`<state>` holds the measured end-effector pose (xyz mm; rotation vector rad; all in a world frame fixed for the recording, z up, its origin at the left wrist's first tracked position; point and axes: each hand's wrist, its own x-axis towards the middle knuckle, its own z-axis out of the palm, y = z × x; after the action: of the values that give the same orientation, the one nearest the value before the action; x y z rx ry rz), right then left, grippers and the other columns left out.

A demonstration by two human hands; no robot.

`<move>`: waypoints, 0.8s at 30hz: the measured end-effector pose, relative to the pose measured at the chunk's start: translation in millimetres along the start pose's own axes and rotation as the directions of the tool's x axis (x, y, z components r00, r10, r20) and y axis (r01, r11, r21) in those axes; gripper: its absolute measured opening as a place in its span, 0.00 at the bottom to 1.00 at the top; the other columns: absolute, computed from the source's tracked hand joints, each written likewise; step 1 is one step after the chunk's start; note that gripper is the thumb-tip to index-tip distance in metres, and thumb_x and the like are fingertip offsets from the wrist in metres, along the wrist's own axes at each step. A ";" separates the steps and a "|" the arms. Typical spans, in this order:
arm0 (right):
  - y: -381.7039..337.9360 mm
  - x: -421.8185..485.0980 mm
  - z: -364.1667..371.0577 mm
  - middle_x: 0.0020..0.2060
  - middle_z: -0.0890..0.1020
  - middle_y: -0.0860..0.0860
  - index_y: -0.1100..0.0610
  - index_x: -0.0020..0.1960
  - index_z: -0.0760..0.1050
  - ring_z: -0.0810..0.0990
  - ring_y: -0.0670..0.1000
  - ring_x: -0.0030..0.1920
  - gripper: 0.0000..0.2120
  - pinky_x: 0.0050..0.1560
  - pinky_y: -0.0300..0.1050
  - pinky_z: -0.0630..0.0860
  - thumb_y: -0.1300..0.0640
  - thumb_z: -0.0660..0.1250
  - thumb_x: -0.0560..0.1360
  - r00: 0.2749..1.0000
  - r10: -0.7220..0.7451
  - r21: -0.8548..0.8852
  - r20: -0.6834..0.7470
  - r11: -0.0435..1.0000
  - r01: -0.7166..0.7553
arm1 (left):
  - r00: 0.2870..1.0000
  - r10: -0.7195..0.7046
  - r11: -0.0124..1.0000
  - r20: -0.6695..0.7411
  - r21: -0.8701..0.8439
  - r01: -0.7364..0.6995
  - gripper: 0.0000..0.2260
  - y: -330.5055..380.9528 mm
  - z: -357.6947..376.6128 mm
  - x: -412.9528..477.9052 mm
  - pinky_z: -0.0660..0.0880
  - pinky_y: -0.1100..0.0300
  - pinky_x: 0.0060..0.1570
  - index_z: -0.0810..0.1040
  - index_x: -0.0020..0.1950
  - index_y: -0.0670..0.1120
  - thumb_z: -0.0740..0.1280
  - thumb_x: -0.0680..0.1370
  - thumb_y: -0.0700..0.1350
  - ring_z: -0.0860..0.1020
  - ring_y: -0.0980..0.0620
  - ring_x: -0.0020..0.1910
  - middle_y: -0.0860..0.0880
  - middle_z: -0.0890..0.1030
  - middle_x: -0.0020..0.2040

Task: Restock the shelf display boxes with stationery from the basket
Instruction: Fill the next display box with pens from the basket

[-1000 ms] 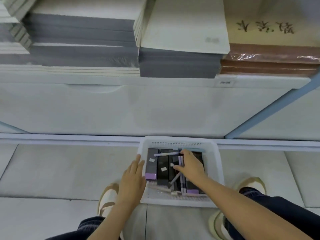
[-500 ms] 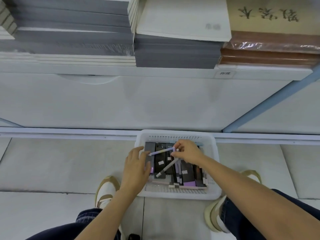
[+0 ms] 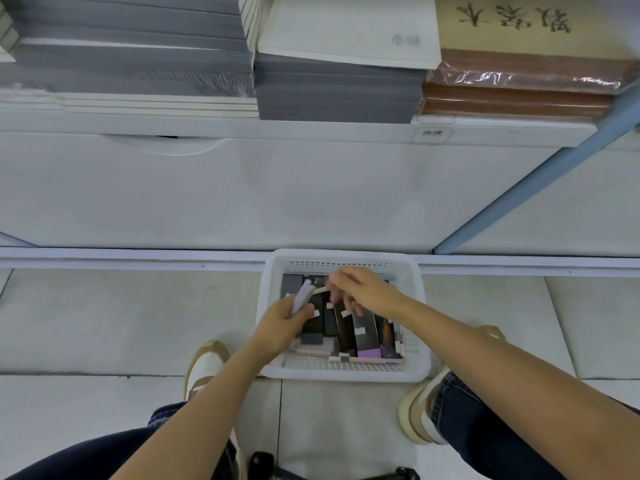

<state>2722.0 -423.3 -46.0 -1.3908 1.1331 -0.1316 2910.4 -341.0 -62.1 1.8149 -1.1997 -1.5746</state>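
A white plastic basket (image 3: 420, 341) sits on the floor against the shelf base, holding several dark pen boxes (image 3: 363, 332) with white labels and a few loose pens. My left hand (image 3: 282, 322) is over the basket's left part, closed around a small bunch of pale lilac pens (image 3: 302, 296) that point up and away. My right hand (image 3: 363, 292) hovers over the basket's far middle, fingers pinched on one thin pale pen (image 3: 320, 289) whose tip reaches toward the left hand's bunch.
Above the basket runs a white shelf front (image 3: 311, 188) with a label tag (image 3: 432, 133). On the shelf lie stacks of grey notebooks (image 3: 138, 53) and brown wrapped books (image 3: 519, 95). My shoes (image 3: 204, 367) flank the basket on the tiled floor.
My right hand lifted loose pens out of the basket and passed them across. My left hand went from flat at the basket's edge to closed around the lilac pens.
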 end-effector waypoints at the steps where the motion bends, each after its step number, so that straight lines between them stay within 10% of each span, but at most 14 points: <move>1: 11.3 -3.8 2.8 0.44 0.81 0.50 0.54 0.51 0.76 0.78 0.43 0.34 0.09 0.32 0.34 0.73 0.50 0.60 0.81 0.998 0.049 -0.177 0.047 0.983 -0.040 | 0.998 -0.026 0.998 -0.054 0.050 0.028 0.12 -6.9 -6.0 -0.1 0.68 0.62 0.29 0.75 0.44 0.41 0.64 0.80 0.49 0.69 0.54 0.28 0.50 0.72 0.30; 4: 47.1 -15.6 21.6 0.50 0.80 0.51 0.55 0.57 0.77 0.79 0.44 0.42 0.09 0.40 0.34 0.73 0.56 0.65 0.79 0.948 0.246 -0.548 0.203 0.831 -0.098 | 0.993 -0.075 0.995 -0.094 0.065 0.081 0.12 -20.0 -13.8 -1.3 0.67 0.60 0.28 0.74 0.41 0.42 0.65 0.80 0.48 0.66 0.54 0.27 0.50 0.69 0.29; 9: 58.3 -19.7 41.1 0.54 0.82 0.51 0.57 0.57 0.80 0.80 0.48 0.51 0.10 0.56 0.44 0.77 0.56 0.68 0.77 0.943 0.261 -0.677 0.208 0.734 -0.054 | 0.996 -0.090 0.995 0.009 0.046 0.090 0.10 -23.7 -6.5 -4.4 0.63 0.60 0.27 0.70 0.41 0.43 0.65 0.79 0.47 0.63 0.54 0.26 0.47 0.69 0.32; 18: 15.9 -5.3 42.0 0.35 0.77 0.40 0.42 0.40 0.73 0.74 0.34 0.34 0.07 0.38 0.32 0.66 0.50 0.67 0.77 0.979 -0.065 -0.380 0.195 0.915 0.137 | 0.997 -0.067 0.989 0.023 0.136 0.063 0.15 -12.9 -2.5 -4.3 0.67 0.63 0.27 0.77 0.38 0.43 0.70 0.76 0.53 0.68 0.57 0.23 0.54 0.73 0.25; 24: 24.6 0.5 33.4 0.38 0.81 0.44 0.49 0.51 0.77 0.79 0.42 0.36 0.07 0.42 0.40 0.76 0.47 0.65 0.78 0.976 0.023 -0.239 0.215 0.971 0.030 | 0.997 -0.044 0.998 -0.070 0.031 0.046 0.11 -22.4 -40.3 -2.7 0.73 0.61 0.30 0.81 0.41 0.39 0.69 0.78 0.45 0.74 0.54 0.24 0.47 0.83 0.32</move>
<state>2732.1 -393.9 -73.5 -1.5797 0.9872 0.1580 2955.7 -335.2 -68.5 1.9142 -1.1672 -1.5110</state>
